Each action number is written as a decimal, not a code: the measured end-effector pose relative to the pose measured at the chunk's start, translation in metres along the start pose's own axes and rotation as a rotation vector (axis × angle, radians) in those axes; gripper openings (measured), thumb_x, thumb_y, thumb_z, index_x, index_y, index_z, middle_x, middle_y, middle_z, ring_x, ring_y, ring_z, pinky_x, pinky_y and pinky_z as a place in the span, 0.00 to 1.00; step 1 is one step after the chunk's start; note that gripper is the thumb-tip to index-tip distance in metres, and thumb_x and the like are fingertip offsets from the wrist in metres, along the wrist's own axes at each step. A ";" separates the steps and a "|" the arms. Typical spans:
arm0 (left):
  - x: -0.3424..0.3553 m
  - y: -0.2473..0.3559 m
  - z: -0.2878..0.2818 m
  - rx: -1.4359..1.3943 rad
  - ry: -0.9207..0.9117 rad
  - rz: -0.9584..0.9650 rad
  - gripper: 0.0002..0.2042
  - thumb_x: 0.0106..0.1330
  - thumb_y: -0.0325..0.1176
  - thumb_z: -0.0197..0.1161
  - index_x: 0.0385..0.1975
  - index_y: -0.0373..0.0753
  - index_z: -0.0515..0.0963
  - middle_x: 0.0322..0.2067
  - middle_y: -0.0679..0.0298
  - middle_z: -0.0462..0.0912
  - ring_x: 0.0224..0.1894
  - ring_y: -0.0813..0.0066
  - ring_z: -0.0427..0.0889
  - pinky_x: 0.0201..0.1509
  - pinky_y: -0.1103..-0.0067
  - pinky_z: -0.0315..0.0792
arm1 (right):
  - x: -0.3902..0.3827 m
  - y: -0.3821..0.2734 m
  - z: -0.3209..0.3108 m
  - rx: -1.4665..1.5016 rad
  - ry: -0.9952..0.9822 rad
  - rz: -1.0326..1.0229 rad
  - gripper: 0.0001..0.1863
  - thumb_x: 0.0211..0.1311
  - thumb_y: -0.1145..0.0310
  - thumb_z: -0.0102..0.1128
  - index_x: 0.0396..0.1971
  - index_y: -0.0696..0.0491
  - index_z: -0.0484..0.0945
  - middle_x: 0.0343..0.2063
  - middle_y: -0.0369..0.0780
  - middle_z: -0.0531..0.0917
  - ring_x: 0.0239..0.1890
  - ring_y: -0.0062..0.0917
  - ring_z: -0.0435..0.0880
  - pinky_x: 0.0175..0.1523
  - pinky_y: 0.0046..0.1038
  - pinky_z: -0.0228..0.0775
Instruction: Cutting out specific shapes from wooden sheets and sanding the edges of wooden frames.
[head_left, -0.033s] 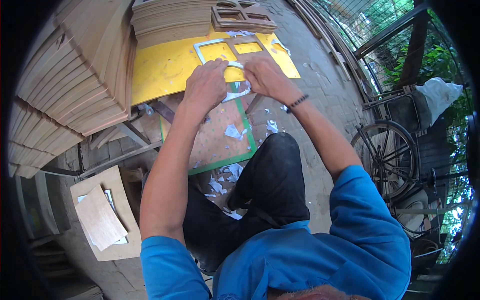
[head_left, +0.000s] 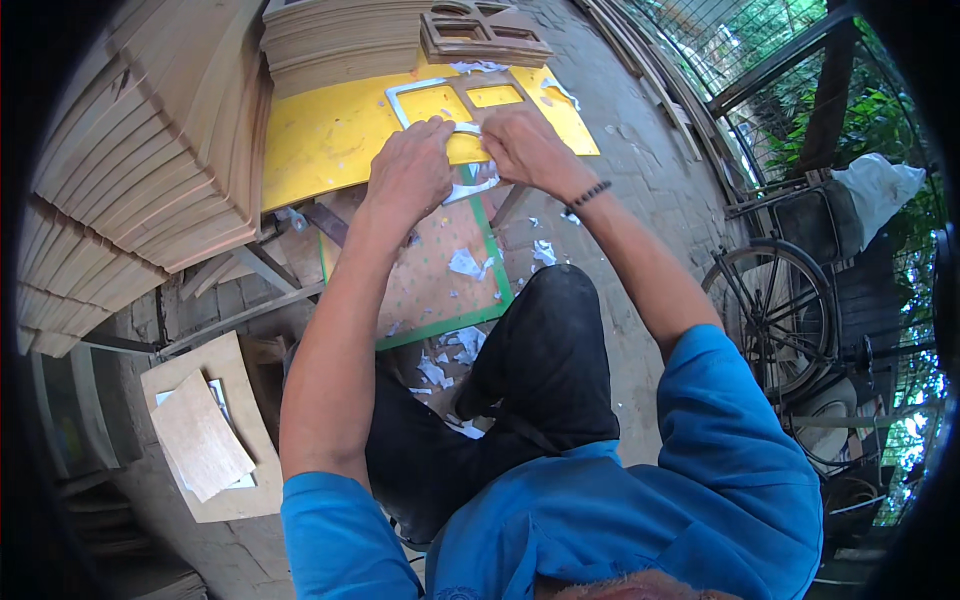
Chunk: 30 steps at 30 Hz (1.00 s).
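Matt yellow board [head_left: 330, 135] is lying smooth at twelve o'clock; a pale, papery-looking cut-out frame [head_left: 470, 185] is showing on it. Raw wooden panels [head_left: 140, 150] are stacking at ten o'clock. Torn white paper scraps [head_left: 465, 263] are littering the perforated brown board [head_left: 430, 285].

The left hand [head_left: 412, 172] and right hand [head_left: 525, 150] cover the middle of the pale frame piece [head_left: 420, 90]; fingertip grip unreadable. At three o'clock, the bicycle wheel [head_left: 775, 310] blurs toward the rim.

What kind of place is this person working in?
Probably an open-air woodworking yard: tall stacks of cut boards, a yellow panel under both hands, a brick floor, and a bicycle by the fence.
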<state>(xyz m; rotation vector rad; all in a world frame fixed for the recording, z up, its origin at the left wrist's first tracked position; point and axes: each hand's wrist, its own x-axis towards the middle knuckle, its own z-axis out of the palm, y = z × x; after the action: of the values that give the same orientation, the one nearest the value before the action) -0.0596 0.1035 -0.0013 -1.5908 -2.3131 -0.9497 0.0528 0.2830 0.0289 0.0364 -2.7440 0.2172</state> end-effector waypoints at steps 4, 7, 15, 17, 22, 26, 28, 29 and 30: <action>0.001 0.003 0.000 -0.040 -0.024 -0.053 0.19 0.62 0.27 0.55 0.54 0.34 0.79 0.56 0.52 0.81 0.59 0.58 0.78 0.63 0.68 0.71 | 0.010 0.004 0.003 -0.007 0.031 0.015 0.11 0.63 0.67 0.58 0.26 0.60 0.77 0.26 0.51 0.79 0.35 0.48 0.79 0.43 0.44 0.71; -0.006 -0.009 0.006 -0.027 0.021 -0.058 0.19 0.63 0.27 0.54 0.54 0.34 0.79 0.55 0.51 0.81 0.59 0.58 0.79 0.62 0.68 0.71 | -0.022 -0.013 -0.008 0.016 0.015 -0.059 0.12 0.64 0.66 0.58 0.28 0.61 0.78 0.27 0.51 0.80 0.36 0.48 0.80 0.43 0.43 0.71; 0.002 0.006 0.002 -0.009 0.027 -0.021 0.19 0.62 0.26 0.53 0.53 0.33 0.79 0.55 0.52 0.81 0.58 0.59 0.79 0.62 0.67 0.71 | -0.003 0.000 -0.005 0.059 -0.006 0.013 0.11 0.65 0.66 0.58 0.32 0.60 0.79 0.28 0.51 0.80 0.36 0.48 0.80 0.43 0.42 0.71; 0.002 0.006 0.002 -0.038 -0.010 -0.039 0.19 0.62 0.26 0.53 0.53 0.33 0.79 0.55 0.52 0.81 0.58 0.59 0.79 0.62 0.68 0.71 | 0.018 0.003 0.001 0.027 -0.006 0.008 0.11 0.65 0.66 0.58 0.32 0.60 0.79 0.28 0.51 0.80 0.36 0.48 0.80 0.44 0.43 0.71; -0.003 -0.006 0.009 -0.001 0.023 -0.045 0.20 0.62 0.27 0.54 0.56 0.32 0.77 0.56 0.52 0.81 0.59 0.59 0.78 0.62 0.68 0.70 | -0.006 0.000 0.000 0.072 -0.025 -0.036 0.10 0.66 0.67 0.57 0.32 0.59 0.80 0.30 0.50 0.80 0.37 0.48 0.80 0.44 0.42 0.71; -0.006 -0.003 0.004 0.047 0.036 -0.020 0.21 0.62 0.27 0.54 0.57 0.32 0.76 0.57 0.51 0.80 0.59 0.60 0.78 0.63 0.68 0.70 | -0.041 -0.020 -0.021 0.105 -0.066 0.007 0.10 0.65 0.67 0.58 0.31 0.59 0.79 0.30 0.52 0.81 0.37 0.49 0.81 0.43 0.45 0.72; -0.006 -0.002 0.000 0.038 0.033 -0.054 0.21 0.62 0.27 0.54 0.57 0.32 0.76 0.57 0.51 0.79 0.60 0.60 0.77 0.63 0.68 0.69 | -0.038 -0.015 -0.020 0.107 -0.065 0.029 0.09 0.65 0.67 0.58 0.31 0.59 0.79 0.29 0.52 0.81 0.37 0.50 0.80 0.43 0.45 0.71; -0.003 -0.001 0.004 0.034 0.032 -0.044 0.21 0.62 0.27 0.54 0.57 0.32 0.76 0.57 0.51 0.79 0.60 0.60 0.77 0.63 0.68 0.69 | -0.027 -0.005 -0.016 0.057 -0.070 0.042 0.11 0.67 0.66 0.57 0.33 0.59 0.80 0.29 0.51 0.81 0.36 0.48 0.80 0.42 0.44 0.72; -0.001 0.001 0.007 0.030 0.049 -0.028 0.21 0.62 0.27 0.54 0.57 0.32 0.76 0.57 0.51 0.79 0.60 0.60 0.77 0.63 0.68 0.69 | -0.018 0.004 -0.013 0.006 -0.074 0.056 0.12 0.68 0.64 0.56 0.35 0.59 0.81 0.29 0.50 0.80 0.35 0.47 0.80 0.41 0.42 0.72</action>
<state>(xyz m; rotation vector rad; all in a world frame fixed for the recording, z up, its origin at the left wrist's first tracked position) -0.0568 0.1074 -0.0067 -1.5110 -2.3112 -0.9444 0.0740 0.2888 0.0332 -0.0307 -2.8200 0.2443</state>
